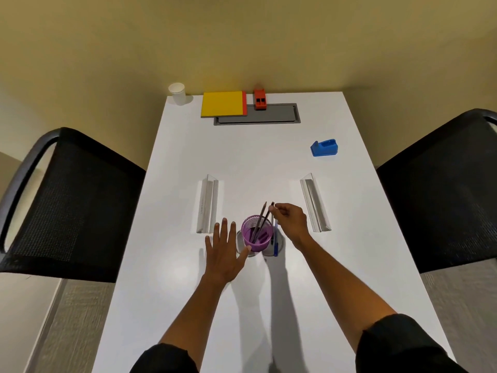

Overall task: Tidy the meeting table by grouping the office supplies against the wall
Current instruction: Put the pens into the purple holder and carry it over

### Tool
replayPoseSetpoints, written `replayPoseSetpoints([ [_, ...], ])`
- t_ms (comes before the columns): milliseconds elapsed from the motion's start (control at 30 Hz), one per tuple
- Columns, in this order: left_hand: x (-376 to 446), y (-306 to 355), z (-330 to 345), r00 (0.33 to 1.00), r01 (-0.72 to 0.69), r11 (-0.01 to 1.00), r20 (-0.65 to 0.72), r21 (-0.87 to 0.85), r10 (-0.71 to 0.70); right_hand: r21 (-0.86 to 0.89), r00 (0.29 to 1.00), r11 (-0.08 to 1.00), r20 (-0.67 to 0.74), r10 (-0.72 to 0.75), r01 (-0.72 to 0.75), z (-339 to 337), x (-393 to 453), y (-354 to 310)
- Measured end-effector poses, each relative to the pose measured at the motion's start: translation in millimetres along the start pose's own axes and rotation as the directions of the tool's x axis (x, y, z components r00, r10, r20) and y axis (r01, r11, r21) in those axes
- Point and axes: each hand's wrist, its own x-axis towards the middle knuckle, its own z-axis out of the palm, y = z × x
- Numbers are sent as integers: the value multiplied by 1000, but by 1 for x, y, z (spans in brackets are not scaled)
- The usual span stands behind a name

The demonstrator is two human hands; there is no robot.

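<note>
Pencils are going into the purple mesh cup (256, 235) mid-table: right hand (291, 220) pinches one pencil (269, 214) at its top, left hand (224, 249) spread flat, thumb touching the cup. Blue pen (275, 242) lies just beside. Next, I'd say, pen in, then cup up to the wall by the yellow notepad (223, 104).

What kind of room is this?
Probably an office meeting room: a long white table with a built-in cable hatch, black mesh chairs on both sides, and desk supplies like a purple pen cup.
</note>
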Motion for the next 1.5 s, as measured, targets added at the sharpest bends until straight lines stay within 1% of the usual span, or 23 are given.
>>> replayPoseSetpoints([
  [100,2,2,0,1000,-11,1000,3,-15,11,-43,997,999,-72,12,-15,-5,5,10],
  [167,3,1,0,1000,-25,999,-7,-38,25,-104,993,994,-114,15,-27,-7,9,19],
  [233,4,0,-1,999,-29,998,-18,-57,28,-186,992,982,-126,11,-35,-8,13,29],
  [367,11,-4,0,1000,-5,999,-26,-46,4,-377,995,921,-53,82,-95,-1,21,45],
  [533,21,-9,5,1000,4,997,-24,-71,-6,-518,994,853,47,99,-61,13,34,54],
  [667,32,-14,14,1000,2,997,-21,-83,-4,-557,996,829,34,82,-49,19,44,58],
  [867,41,-18,27,999,-5,987,-49,-162,-3,-571,996,820,39,75,-39,33,55,56],
  [1000,43,-19,36,999,-4,986,-33,-167,-2,-636,998,772,51,45,-3,39,55,56],
  [1133,41,-18,40,1000,-7,984,-26,-176,2,-671,998,742,43,43,-3,36,51,60],
  [1333,35,-20,35,999,-17,982,-53,-191,7,-712,997,701,22,70,-33,21,38,63],
  [1500,24,-16,31,998,-14,975,-64,-223,0,-744,999,668,19,41,-14,11,18,76],
])
